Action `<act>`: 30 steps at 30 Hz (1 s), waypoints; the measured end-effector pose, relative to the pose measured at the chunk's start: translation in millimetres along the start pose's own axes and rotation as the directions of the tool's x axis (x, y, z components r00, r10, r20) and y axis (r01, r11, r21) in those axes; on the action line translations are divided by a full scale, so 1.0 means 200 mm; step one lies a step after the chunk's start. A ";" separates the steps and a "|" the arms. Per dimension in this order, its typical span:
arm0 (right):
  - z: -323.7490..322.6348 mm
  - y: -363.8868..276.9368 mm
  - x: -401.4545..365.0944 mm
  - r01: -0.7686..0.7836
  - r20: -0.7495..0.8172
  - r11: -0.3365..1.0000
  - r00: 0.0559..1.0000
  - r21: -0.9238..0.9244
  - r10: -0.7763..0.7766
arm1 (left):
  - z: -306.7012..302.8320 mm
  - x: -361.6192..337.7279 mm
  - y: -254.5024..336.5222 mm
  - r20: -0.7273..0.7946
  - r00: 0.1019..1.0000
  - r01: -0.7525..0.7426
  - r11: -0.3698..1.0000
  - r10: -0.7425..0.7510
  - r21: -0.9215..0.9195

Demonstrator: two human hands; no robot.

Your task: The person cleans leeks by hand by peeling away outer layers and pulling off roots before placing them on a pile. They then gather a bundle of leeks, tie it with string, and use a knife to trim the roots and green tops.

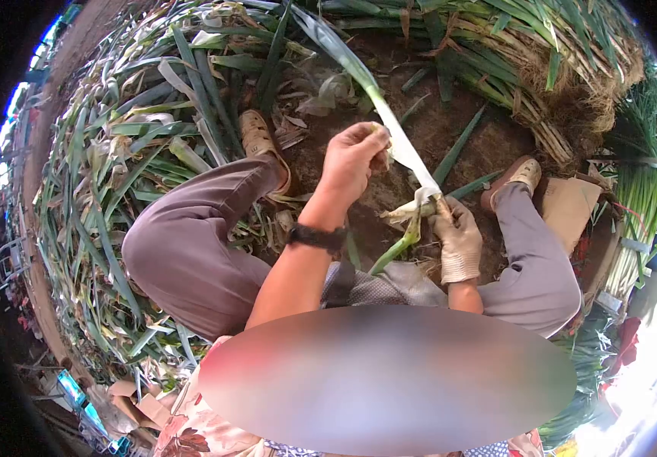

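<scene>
My right hand (458, 232), in a pale glove, grips the root end of a long leek (401, 141), whose white stalk slants up and left to its green leaves. Loose peeled layers (412, 221) hang from the leek beside the glove. My left hand (357, 156), bare and with a dark band at the wrist, is closed in a pinch close to the left side of the white stalk. A small piece of pale outer skin shows at its fingertips, near the stalk.
Heaps of green leaves (145, 145) lie on the left. Leeks with roots (534, 114) are piled at the upper right. Tied green bundles (637, 221) stand at the far right. Cardboard (568, 209) lies beside the right shoe (523, 175); the left shoe (260, 141) borders the leaves.
</scene>
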State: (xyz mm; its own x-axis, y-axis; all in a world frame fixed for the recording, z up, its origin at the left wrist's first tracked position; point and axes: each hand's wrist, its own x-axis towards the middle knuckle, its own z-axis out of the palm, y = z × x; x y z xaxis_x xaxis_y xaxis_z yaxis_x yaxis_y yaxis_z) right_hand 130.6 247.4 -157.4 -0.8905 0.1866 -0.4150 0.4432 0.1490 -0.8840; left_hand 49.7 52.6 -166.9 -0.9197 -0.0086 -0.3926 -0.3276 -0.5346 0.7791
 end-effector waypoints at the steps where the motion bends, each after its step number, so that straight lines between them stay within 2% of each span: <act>1: -0.02 0.00 0.02 -0.083 0.009 0.989 0.997 0.119 0.082 | 0.00 -0.04 0.06 0.054 0.998 -0.014 0.994 0.020 -0.110; 2: -0.02 -0.01 0.02 -0.152 0.059 0.963 0.988 0.224 0.143 | 0.01 -0.06 0.11 0.105 0.993 -0.023 0.976 0.047 -0.219; 3: -0.03 -0.03 0.02 -0.223 0.117 0.920 0.974 0.323 0.195 | 0.02 -0.08 0.17 0.137 0.990 -0.014 0.986 0.037 -0.169; 4: -0.03 -0.08 0.02 -0.294 0.179 0.862 0.954 0.413 0.239 | -0.01 -0.09 0.21 0.278 0.960 0.076 0.992 -0.046 -0.098; 6: -0.05 -0.15 -0.03 -0.436 0.321 0.719 0.897 0.540 0.304 | -0.09 -0.12 0.29 0.522 0.821 0.220 0.972 -0.231 0.084; 7: -0.07 -0.15 -0.04 -0.494 0.388 0.643 0.867 0.585 0.312 | -0.07 -0.17 0.34 0.559 0.767 0.244 0.949 -0.313 0.197; 8: -0.09 -0.14 -0.04 -0.550 0.454 0.560 0.833 0.620 0.315 | -0.07 -0.18 0.32 0.716 0.677 0.155 0.984 -0.170 0.087; 9: -0.09 -0.12 -0.04 -0.558 0.458 0.523 0.829 0.644 0.321 | -0.07 -0.15 0.28 0.748 0.662 0.111 0.981 0.046 -0.159; 10: -0.10 -0.11 -0.05 -0.579 0.486 0.523 0.814 0.626 0.318 | -0.07 -0.11 0.25 0.725 0.638 0.076 0.916 0.260 -0.395; 11: -0.12 -0.10 -0.06 -0.598 0.515 0.523 0.798 0.608 0.313 | -0.07 -0.10 0.28 0.540 0.828 0.049 0.938 0.153 -0.342; 12: -0.13 -0.11 -0.07 -0.615 0.548 0.527 0.780 0.586 0.302 | -0.05 -0.05 0.30 0.242 0.970 0.014 0.991 0.019 -0.135; 13: -0.10 -0.16 -0.09 -0.564 0.464 0.627 0.819 0.538 0.338 | -0.10 0.03 0.24 0.071 0.997 0.023 0.999 -0.021 -0.033; 14: -0.08 -0.19 -0.11 -0.559 0.454 0.635 0.823 0.534 0.342 | -0.18 0.13 0.13 -0.107 0.993 0.052 0.997 -0.045 0.065; 16: -0.06 -0.21 -0.13 -0.555 0.429 0.642 0.828 0.529 0.362 | -0.26 0.26 0.01 -0.302 0.953 0.084 0.972 -0.014 0.220; 18: -0.06 -0.19 -0.13 -0.576 0.469 0.631 0.810 0.520 0.353 | -0.27 0.32 -0.05 -0.330 0.939 0.203 0.930 -0.096 0.307; 19: -0.06 -0.19 -0.14 -0.575 0.470 0.637 0.809 0.513 0.353 | -0.26 0.34 -0.08 -0.273 0.955 0.150 0.983 -0.117 0.104; 22: -0.06 -0.18 -0.13 -0.572 0.479 0.638 0.810 0.515 0.339 | -0.20 0.38 -0.16 -0.393 0.917 0.125 0.985 -0.069 0.117; 23: -0.06 -0.17 -0.12 -0.574 0.484 0.633 0.808 0.520 0.335 | -0.20 0.38 -0.19 -0.369 0.926 0.090 0.996 -0.084 -0.001; 26: -0.06 -0.16 -0.11 -0.562 0.443 0.607 0.824 0.563 0.352 | -0.21 0.33 -0.20 -0.229 0.968 0.115 0.993 -0.103 0.040; 27: -0.06 -0.16 -0.11 -0.557 0.446 0.609 0.827 0.565 0.343 | -0.20 0.29 -0.17 -0.234 0.962 0.181 0.972 -0.143 0.148; 30: -0.06 -0.16 -0.11 -0.538 0.459 0.612 0.836 0.579 0.300 | -0.31 0.31 -0.43 -0.163 0.904 0.353 0.904 -0.396 -0.242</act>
State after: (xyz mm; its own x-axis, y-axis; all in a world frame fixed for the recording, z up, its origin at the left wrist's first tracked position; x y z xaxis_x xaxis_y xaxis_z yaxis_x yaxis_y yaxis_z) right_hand 136.1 250.9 -117.0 -0.6589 -0.2453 -0.7111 0.6907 -0.5719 -0.4426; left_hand 33.6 45.9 -287.6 -0.6661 0.0664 -0.7429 -0.5678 -0.6909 0.4474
